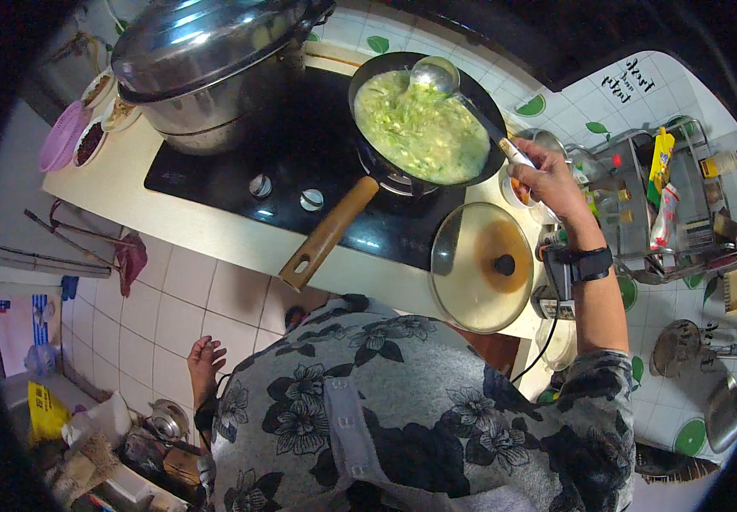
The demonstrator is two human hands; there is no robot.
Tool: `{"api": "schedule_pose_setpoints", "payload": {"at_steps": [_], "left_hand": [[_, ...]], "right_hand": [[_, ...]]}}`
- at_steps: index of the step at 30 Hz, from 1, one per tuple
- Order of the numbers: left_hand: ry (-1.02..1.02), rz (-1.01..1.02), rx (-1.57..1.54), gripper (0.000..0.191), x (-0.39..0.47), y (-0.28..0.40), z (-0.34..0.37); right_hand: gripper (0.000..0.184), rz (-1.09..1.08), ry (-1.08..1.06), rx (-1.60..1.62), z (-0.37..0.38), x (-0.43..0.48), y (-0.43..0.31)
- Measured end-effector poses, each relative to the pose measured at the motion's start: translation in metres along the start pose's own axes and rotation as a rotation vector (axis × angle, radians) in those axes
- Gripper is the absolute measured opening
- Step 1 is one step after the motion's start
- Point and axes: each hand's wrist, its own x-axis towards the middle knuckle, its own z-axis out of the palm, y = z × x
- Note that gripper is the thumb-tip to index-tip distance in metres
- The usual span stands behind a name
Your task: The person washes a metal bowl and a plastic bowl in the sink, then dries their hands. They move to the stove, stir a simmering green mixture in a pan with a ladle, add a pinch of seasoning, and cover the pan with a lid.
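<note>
My right hand (551, 176) grips the handle of a metal ladle (434, 73). The ladle's bowl sits at the far side of a dark wok (495, 115), touching the food inside. A pale broth full of shredded green and yellowish pieces (416, 131) fills much of the wok. The wok rests on the right burner of a black glass hob (215, 176), its wooden handle (330, 233) pointing toward me. Down by my side, away from the counter, my left hand (205, 358) hangs with fingers loosely apart and holds nothing.
A large lidded steamer pot (215, 83) covers the left burner. A glass lid (464, 269) lies at the counter's right front. Bowls of ingredients (90, 141) and a pink basket (61, 137) stand far left. On the right wall hangs a metal rack (637, 211) with bottles.
</note>
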Motion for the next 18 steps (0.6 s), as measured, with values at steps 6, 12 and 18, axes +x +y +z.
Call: {"api": "schedule_pose_setpoints", "payload": {"at_steps": [6,12,18], "left_hand": [[-0.006,0.017,-0.051,0.033,-0.004,-0.005,-0.005],[-0.010,0.037,-0.023,0.030,-0.007,-0.005,-0.010],[-0.031,0.005,-0.046,0.029,0.004,-0.003,-0.003]], "right_hand": [[0.046,-0.247,0.320,-0.893,0.011,0.042,0.028],[0.041,-0.267,0.251,-1.130,0.041,0.066,0.044],[0.043,-0.348,0.186,-1.180,0.040,0.033,0.037]]}}
